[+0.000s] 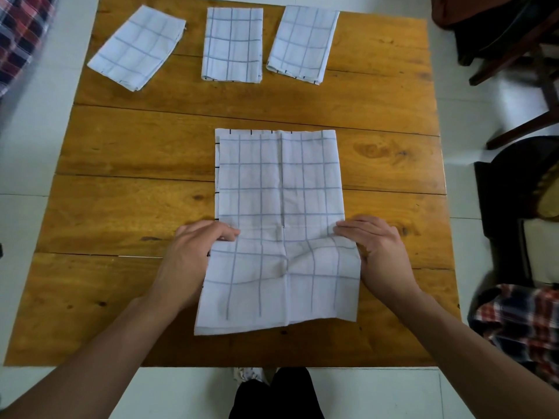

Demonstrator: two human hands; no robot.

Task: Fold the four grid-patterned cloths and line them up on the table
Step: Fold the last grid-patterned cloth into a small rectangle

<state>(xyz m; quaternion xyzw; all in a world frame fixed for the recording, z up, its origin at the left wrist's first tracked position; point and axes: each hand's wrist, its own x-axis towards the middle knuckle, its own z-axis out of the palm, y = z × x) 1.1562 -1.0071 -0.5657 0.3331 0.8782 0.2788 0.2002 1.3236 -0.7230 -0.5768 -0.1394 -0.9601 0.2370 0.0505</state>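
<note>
A white cloth with a grey grid (279, 189) lies folded into a long strip in the middle of the wooden table (121, 164). Its near end is lifted and slightly bent. My left hand (193, 252) pinches its left edge and my right hand (376, 252) pinches its right edge, both near the lower third. Three folded grid cloths sit in a row at the far edge: one tilted at the left (137, 46), one upright in the middle (232, 45), one slightly tilted at the right (304, 45).
A plaid fabric (520, 325) lies on the floor at the right, another plaid fabric (21, 31) at the far left. Dark wooden chairs (514, 55) stand right of the table. My legs (275, 394) are at the near table edge.
</note>
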